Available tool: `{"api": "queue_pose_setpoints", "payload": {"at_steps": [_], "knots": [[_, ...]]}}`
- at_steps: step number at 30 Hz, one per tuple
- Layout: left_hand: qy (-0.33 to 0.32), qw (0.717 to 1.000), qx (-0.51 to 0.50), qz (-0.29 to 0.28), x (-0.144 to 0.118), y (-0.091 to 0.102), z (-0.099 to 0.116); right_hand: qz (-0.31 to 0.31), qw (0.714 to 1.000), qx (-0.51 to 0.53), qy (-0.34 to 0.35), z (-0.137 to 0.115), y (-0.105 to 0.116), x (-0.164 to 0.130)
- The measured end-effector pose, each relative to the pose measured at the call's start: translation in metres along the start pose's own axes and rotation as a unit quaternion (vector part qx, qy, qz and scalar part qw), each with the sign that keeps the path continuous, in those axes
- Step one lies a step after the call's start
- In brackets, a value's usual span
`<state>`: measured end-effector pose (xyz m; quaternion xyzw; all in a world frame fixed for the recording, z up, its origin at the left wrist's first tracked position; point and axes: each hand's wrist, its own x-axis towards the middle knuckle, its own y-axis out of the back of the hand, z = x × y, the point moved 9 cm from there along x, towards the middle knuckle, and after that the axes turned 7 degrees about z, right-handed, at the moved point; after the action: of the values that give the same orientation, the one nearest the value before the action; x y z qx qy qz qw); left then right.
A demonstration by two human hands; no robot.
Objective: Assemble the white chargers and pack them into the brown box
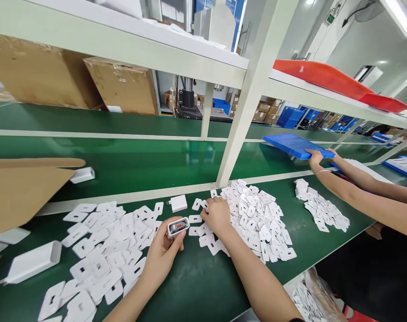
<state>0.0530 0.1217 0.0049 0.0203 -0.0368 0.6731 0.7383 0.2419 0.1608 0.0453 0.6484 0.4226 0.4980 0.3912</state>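
My left hand is closed around a white charger housing, its end facing me with the inside parts showing. To the right, my right hand reaches down to the edge of a heap of small white slotted cover plates. Its fingers are bent together at one small white cover plate; the hand hides part of the fingertips. Just beyond both hands lies a white charger with its prongs pointing left. A spread of larger white plates with cut-outs covers the bench left of my left hand.
A long white charger and a cardboard flap are at the left. A pale post rises beyond the heap to a shelf. On the right, a co-worker's hands hold a blue tray over the green belt.
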Motion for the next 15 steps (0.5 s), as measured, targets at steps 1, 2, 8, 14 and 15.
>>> {"api": "queue_pose_setpoints", "payload": {"at_steps": [1, 2, 8, 14, 15], "knots": [[0.003, 1.000, 0.000, 0.000, 0.000, 0.000, 0.000, 0.011, 1.000, 0.008, -0.001, 0.001, 0.004, 0.000], [0.006, 1.000, -0.001, -0.001, -0.001, 0.000, 0.000, 0.023, 1.000, 0.017, -0.003, 0.002, 0.008, 0.000], [0.009, 1.000, -0.013, 0.004, -0.002, 0.001, 0.000, 0.097, 0.993, 0.073, -0.005, 0.003, 0.037, -0.006], [0.003, 1.000, -0.024, 0.003, -0.004, 0.003, -0.003, 0.174, 0.957, 0.228, 0.039, -0.013, 0.064, -0.020], [0.000, 1.000, -0.025, -0.003, -0.004, 0.004, -0.003, 0.176, 0.951, 0.248, 0.048, -0.016, 0.067, -0.022]]}}
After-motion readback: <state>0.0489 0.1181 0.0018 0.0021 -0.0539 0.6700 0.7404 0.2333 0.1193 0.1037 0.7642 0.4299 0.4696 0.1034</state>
